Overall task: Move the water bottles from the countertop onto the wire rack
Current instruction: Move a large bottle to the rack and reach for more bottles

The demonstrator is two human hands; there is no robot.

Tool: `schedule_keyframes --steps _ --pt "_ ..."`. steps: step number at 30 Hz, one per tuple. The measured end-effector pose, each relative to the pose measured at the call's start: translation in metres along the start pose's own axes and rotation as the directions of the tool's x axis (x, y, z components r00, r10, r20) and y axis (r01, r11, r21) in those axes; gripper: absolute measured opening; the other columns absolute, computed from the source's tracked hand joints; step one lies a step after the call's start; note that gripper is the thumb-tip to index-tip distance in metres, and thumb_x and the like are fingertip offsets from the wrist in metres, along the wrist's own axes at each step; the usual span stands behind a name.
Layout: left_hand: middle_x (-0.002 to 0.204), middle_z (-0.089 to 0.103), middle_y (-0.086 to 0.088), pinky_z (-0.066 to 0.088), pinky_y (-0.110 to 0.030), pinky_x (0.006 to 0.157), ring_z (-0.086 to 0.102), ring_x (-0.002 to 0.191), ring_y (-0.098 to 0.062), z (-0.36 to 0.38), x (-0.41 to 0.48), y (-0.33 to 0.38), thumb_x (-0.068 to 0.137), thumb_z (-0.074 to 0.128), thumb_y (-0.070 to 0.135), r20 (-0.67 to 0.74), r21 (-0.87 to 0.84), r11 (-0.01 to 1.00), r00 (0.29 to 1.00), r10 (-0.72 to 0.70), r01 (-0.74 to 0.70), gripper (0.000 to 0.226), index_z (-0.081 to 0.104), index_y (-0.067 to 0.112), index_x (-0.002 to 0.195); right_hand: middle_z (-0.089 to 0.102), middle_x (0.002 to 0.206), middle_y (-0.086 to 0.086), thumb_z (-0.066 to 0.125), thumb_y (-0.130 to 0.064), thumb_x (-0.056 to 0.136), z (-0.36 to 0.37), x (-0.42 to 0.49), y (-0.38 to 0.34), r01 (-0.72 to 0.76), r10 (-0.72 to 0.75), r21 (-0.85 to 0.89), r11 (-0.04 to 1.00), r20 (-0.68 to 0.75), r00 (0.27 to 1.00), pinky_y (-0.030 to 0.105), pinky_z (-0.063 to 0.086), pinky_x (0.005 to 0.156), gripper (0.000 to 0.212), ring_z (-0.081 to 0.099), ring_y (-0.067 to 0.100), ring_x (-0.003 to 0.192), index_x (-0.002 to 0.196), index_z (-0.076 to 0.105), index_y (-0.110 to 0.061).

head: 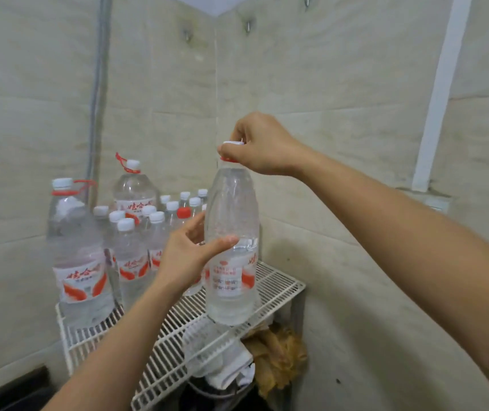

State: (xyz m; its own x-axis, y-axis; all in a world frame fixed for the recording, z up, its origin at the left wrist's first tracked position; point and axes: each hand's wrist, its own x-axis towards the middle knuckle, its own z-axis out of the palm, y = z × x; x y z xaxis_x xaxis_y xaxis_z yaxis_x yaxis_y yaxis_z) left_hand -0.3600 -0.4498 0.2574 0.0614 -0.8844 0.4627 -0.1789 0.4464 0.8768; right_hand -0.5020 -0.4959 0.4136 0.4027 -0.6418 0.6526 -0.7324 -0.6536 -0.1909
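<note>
Beige tiled walls [326,84] meet in corner; 3 hooks [247,26], possibly metal.

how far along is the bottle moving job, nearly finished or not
Looks well along. Many bottles already stand on the wire rack, including two large bottles. In hand: one large bottle, right hand at its cap, left hand on its side, over the rack's front. The countertop is out of view, so what's left is unknown.

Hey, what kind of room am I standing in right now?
Probably a tiled utility or kitchen corner at home, used for storage. Beige wall tiles meet in a corner, a white wire rack holds many water bottles, and metal wall hooks sit high up.
</note>
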Motion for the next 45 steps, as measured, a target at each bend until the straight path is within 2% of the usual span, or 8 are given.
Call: schedule_keyframes --steps 4,7,13,21,27,34,39,45 --pt "0.108 0.058 0.014 0.048 -0.022 0.074 0.059 0.093 0.000 0.039 0.042 -0.039 0.061 0.070 0.058 -0.117 0.090 0.986 0.985 -0.131 0.142 0.076 0.047 0.027 0.126 0.028 0.056 0.006 0.063 -0.025 0.074 0.021 0.029 0.059 -0.033 0.034 -0.035 0.999 0.041 0.999 0.030 0.025 0.052 0.036 0.031 0.019 0.059 0.059 0.054 0.006" --pt "0.120 0.054 0.004 0.051 -0.035 0.084 0.057 0.102 -0.013 0.065 0.062 -0.074 0.060 0.061 0.072 -0.138 0.202 0.942 0.960 -0.244 0.269 0.086 0.041 0.023 0.128 0.022 0.054 0.005 0.060 -0.022 0.073 0.037 0.042 0.092 -0.042 0.046 -0.048 0.998 0.076 0.996 0.031 0.020 0.048 0.040 0.027 0.023 0.059 0.052 0.026 -0.017" --pt "0.124 0.054 0.005 0.050 -0.032 0.089 0.057 0.109 -0.015 0.111 0.080 -0.122 0.067 0.084 0.021 -0.067 0.098 0.956 0.960 -0.271 0.276 0.086 0.031 0.031 0.134 0.036 0.059 0.003 0.061 -0.024 0.081 0.068 0.057 0.137 -0.124 0.131 -0.091 0.988 0.067 0.989 0.030 0.023 0.046 0.039 0.043 0.031 0.069 0.058 0.031 -0.013" --pt "0.136 0.051 -0.003 0.043 -0.043 0.104 0.052 0.122 -0.022 0.135 0.106 -0.155 0.076 0.076 0.015 -0.133 0.072 0.932 0.929 -0.345 0.356 0.067 0.036 0.019 0.130 0.038 0.063 0.001 0.061 -0.023 0.083 0.087 0.070 0.169 -0.199 0.211 -0.139 0.970 0.084 0.974 0.031 0.027 0.054 0.037 0.046 0.032 0.076 0.061 0.033 -0.013" --pt "0.128 0.055 0.002 0.044 -0.035 0.097 0.052 0.113 -0.014 0.134 0.110 -0.160 0.084 0.068 0.019 -0.081 0.078 0.944 0.946 -0.314 0.321 0.063 0.039 0.023 0.139 0.044 0.061 0.000 0.070 -0.030 0.075 0.089 0.083 0.182 -0.250 0.261 -0.116 0.961 0.088 0.961 0.028 0.027 0.046 0.038 0.049 0.027 0.068 0.059 0.040 -0.013" --pt "0.134 0.053 0.000 0.048 -0.033 0.092 0.056 0.116 -0.020 0.134 0.101 -0.173 0.078 0.074 0.030 -0.129 0.127 0.907 0.914 -0.385 0.401 0.065 0.042 0.017 0.133 0.067 0.078 0.008 0.077 -0.032 0.073 0.091 0.080 0.210 -0.244 0.193 0.250 0.937 0.211 0.958 0.027 0.043 0.065 0.029 0.053 0.012 0.070 0.085 0.076 -0.006" --pt "0.127 0.057 -0.002 0.050 -0.039 0.092 0.057 0.112 -0.021 0.150 0.098 -0.178 0.071 0.080 0.023 -0.216 0.151 0.901 0.903 -0.372 0.407 0.071 0.041 0.019 0.130 0.070 0.112 -0.003 0.082 -0.027 0.074 0.100 0.063 0.221 -0.301 0.230 0.492 0.817 0.201 0.952 0.020 0.044 0.087 0.048 0.061 0.005 0.094 0.118 0.069 -0.014" --pt "0.133 0.055 -0.005 0.047 -0.039 0.097 0.053 0.121 -0.024 0.150 0.105 -0.181 0.076 0.076 0.017 -0.181 0.154 0.901 0.908 -0.378 0.405 0.069 0.041 0.017 0.134 0.070 0.096 -0.007 0.085 -0.028 0.068 0.106 0.064 0.222 -0.340 0.336 0.506 0.793 0.103 0.936 0.028 0.049 0.093 0.050 0.065 0.010 0.100 0.114 0.070 -0.017"
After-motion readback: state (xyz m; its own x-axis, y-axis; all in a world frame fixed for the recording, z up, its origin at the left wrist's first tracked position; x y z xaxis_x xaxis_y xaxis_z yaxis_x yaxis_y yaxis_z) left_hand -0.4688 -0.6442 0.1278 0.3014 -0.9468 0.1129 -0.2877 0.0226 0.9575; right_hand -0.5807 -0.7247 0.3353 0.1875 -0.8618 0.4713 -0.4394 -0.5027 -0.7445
